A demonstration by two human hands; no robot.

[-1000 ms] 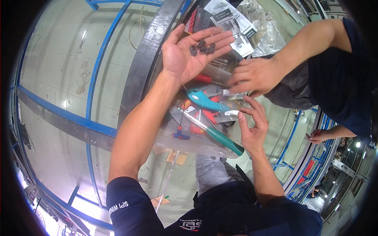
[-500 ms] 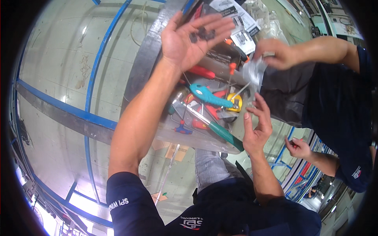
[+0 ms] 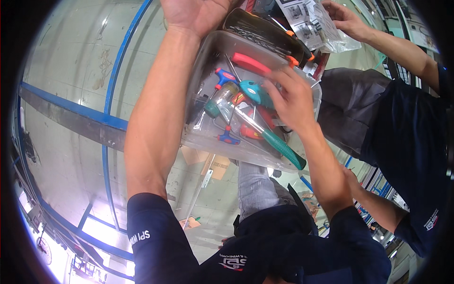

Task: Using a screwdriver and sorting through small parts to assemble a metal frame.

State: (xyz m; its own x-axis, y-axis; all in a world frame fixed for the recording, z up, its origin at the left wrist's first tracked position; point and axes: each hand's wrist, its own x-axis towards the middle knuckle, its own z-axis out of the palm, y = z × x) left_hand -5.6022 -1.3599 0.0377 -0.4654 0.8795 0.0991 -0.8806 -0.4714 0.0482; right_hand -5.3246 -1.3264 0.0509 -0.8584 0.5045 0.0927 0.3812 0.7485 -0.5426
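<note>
Reaching into the crowded clear bin [image 3: 198,137] — right hand [image 3: 291,102] spread, holding nothing; left hand [image 3: 196,14] cropped, grip untellable.

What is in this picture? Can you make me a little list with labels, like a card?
Place: a workshop seen from above, pale floor with blue lines
Left hand: raised, palm open, at the top edge beside the clear plastic bin
Right hand: reaching into the bin, fingers among the tools
In the bin: teal-handled screwdriver, red-handled tool, small blue T-handle keys
Other person: a hand holding a clear bag of papers
</note>
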